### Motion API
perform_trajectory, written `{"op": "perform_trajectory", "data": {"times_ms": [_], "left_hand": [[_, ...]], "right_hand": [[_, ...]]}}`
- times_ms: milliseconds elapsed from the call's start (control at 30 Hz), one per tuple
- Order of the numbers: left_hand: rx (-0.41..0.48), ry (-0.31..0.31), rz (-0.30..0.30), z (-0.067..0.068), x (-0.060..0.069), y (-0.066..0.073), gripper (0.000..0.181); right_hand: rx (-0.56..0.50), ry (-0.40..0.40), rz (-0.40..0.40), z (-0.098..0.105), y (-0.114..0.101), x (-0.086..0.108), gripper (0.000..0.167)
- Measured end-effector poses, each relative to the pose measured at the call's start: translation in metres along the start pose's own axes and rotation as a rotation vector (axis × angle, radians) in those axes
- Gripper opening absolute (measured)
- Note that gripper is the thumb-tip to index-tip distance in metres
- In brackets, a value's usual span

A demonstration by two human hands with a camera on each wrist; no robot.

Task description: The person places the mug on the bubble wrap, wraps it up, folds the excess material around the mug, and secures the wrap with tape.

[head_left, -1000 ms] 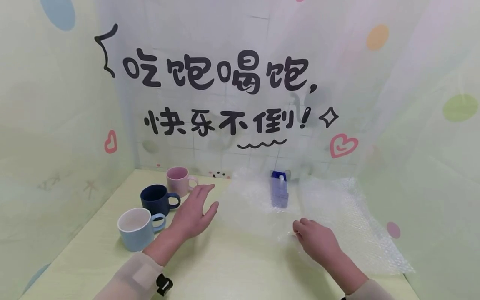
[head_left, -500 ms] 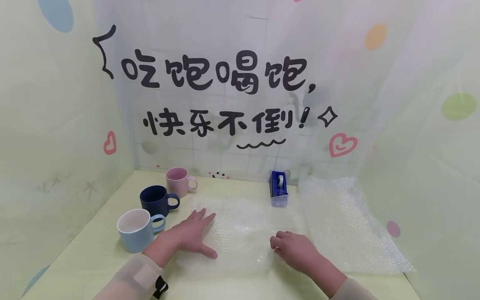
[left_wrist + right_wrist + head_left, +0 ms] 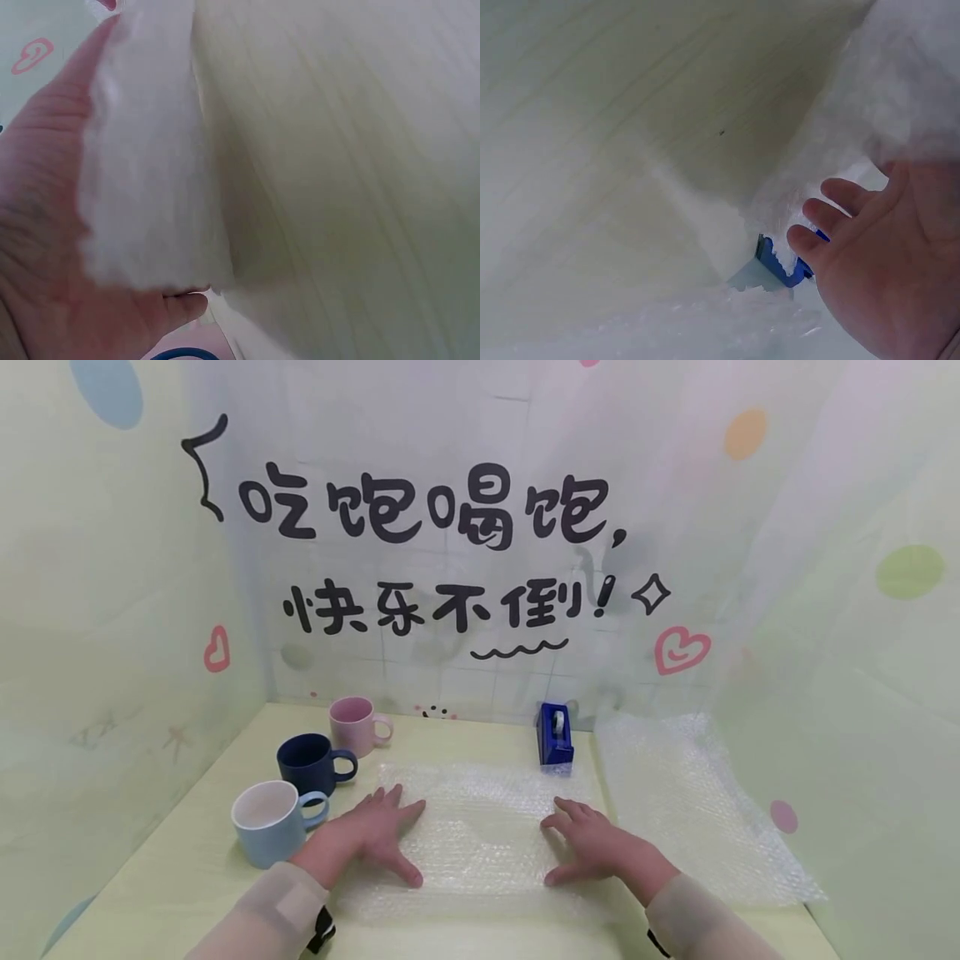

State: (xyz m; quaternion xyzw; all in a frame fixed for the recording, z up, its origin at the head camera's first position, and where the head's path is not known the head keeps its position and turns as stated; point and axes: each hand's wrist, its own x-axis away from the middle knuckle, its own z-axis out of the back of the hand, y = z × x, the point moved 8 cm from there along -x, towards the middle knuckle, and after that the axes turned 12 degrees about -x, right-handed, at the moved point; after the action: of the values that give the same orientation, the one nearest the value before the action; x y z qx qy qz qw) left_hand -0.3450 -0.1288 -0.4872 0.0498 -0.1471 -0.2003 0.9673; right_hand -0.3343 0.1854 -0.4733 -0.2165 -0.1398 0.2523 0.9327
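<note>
A sheet of clear bubble wrap (image 3: pixel 480 843) lies spread on the table between my hands in the head view. My left hand (image 3: pixel 381 835) rests on its left part with fingers spread. On the right part my right hand (image 3: pixel 588 842) touches the sheet, fingers apart and slightly bent. In the left wrist view the bubble wrap (image 3: pixel 154 150) lies between the palm and the tabletop. The right wrist view shows bubble wrap (image 3: pixel 900 82) by the thumb side of my right hand (image 3: pixel 900 247), whose fingers are loosely extended.
At the left stand a light blue mug (image 3: pixel 268 835), a dark blue mug (image 3: pixel 306 764) and a pink mug (image 3: pixel 352 727). A blue tape dispenser (image 3: pixel 555 735) is behind the sheet. More bubble wrap (image 3: pixel 697 818) lies at the right. Printed curtains (image 3: pixel 465 685) enclose the table.
The bubble wrap has come down flat and nearer, uncovering the tape dispenser. My left hand has lowered onto it. My right hand has moved left and its pinched fingers have opened out.
</note>
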Motion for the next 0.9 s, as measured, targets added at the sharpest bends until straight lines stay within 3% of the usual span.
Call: {"op": "perform_trajectory", "data": {"times_ms": [133,267,733,900], "left_hand": [[0.016,-0.009,-0.014,-0.0028,-0.0022,0.0032,0.121],[0.03,-0.015,-0.027,-0.0034,-0.0018,0.0049,0.122],[0.05,-0.037,-0.024,-0.0045,-0.0009,0.0048,0.131],[0.079,0.006,-0.053,-0.0061,-0.0024,0.0008,0.131]], "right_hand": [[-0.084,-0.084,-0.1,-0.0041,0.0056,-0.0031,0.104],[-0.103,-0.129,-0.153,-0.0056,0.0055,-0.0048,0.105],[-0.18,-0.095,-0.203,-0.0109,0.0095,-0.0057,0.113],[-0.171,-0.085,-0.203,-0.01,0.0098,-0.0058,0.113]]}}
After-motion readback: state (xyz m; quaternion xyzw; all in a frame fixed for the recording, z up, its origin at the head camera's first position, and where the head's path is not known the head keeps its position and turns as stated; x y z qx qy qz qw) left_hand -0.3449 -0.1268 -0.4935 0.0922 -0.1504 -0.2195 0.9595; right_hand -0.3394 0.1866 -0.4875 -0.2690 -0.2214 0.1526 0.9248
